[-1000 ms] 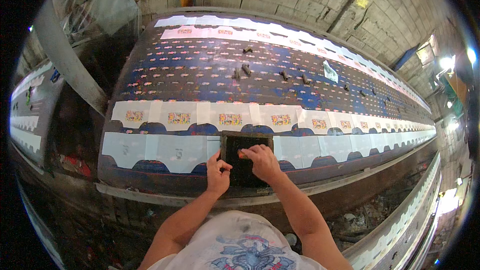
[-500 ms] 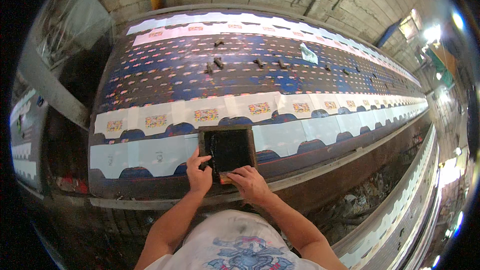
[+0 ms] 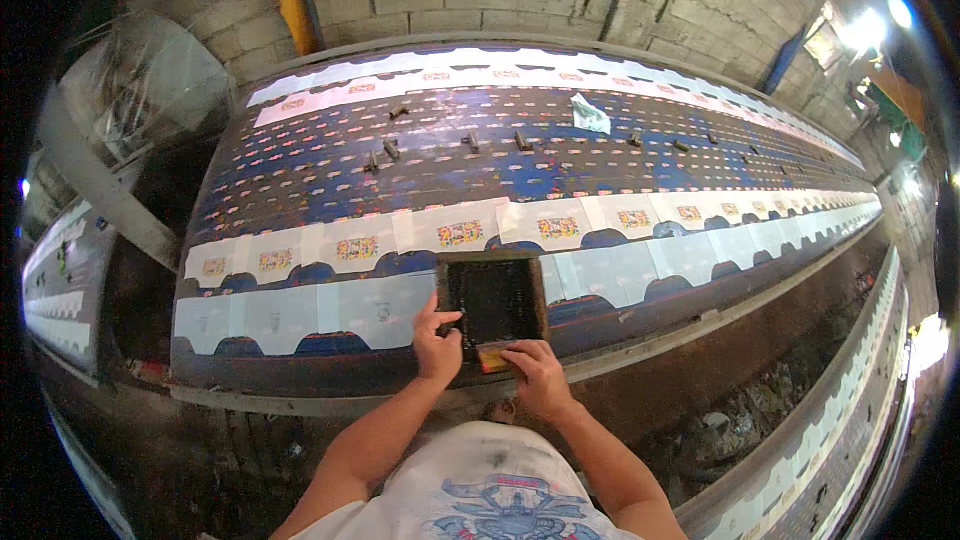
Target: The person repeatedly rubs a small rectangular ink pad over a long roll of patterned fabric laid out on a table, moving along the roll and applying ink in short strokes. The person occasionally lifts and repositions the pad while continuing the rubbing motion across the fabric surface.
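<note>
From my distant seat I am watching the right hand (image 3: pixel 541 380) pinching a small orange-and-yellow block (image 3: pixel 491 358) between thumb and fingers, which are pressing together on its right end. The block is lying at the near edge of a dark square frame (image 3: pixel 541 300), just left of those fingers, its long axis seeming to run left to right — along that edge rather than away from the body. The right hand is plainly nearer to it; the left hand (image 3: pixel 437 347) is resting at the frame's left side, fingers partly curled, one reaching over the rim. I cannot tell whether it is gripping the wood. The frame is sitting across the row of pale blue panels (image 3: pixel 290 318), with multicoloured printed panels (image 3: pixel 357 247) lying just beyond on the long dark table (image 3: pixel 235 370).
</note>
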### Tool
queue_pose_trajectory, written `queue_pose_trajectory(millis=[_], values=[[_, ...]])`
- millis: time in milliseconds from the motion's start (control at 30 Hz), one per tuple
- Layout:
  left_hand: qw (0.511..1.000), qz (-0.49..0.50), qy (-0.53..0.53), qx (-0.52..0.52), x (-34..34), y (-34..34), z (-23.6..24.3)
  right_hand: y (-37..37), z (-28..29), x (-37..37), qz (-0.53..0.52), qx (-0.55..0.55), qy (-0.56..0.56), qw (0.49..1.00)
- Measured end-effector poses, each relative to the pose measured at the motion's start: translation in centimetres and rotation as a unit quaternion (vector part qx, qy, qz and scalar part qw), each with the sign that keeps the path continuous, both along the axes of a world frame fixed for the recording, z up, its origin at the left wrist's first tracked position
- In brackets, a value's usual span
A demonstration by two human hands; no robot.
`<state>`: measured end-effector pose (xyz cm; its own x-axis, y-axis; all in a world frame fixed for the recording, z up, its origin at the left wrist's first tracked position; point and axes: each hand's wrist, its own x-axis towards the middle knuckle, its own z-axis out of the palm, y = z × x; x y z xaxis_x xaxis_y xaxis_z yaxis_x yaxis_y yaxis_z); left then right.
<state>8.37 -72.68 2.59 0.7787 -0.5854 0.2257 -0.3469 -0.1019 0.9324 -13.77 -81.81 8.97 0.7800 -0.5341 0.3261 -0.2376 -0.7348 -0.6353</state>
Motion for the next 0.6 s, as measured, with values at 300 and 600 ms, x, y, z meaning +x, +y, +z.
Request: queue_pose_trajectory(millis=[300,600], values=[[0.994,-0.012,0.106,0.038,-2.5,-3.3,-1.5,-4.6,0.3,-3.8,0.041,0.007,0.005,0.999],[0.994,-0.002,0.098,0.045,-2.9,-3.6,-1.2,-6.3,0.9,-2.3,0.149,-0.115,0.099,0.977]])
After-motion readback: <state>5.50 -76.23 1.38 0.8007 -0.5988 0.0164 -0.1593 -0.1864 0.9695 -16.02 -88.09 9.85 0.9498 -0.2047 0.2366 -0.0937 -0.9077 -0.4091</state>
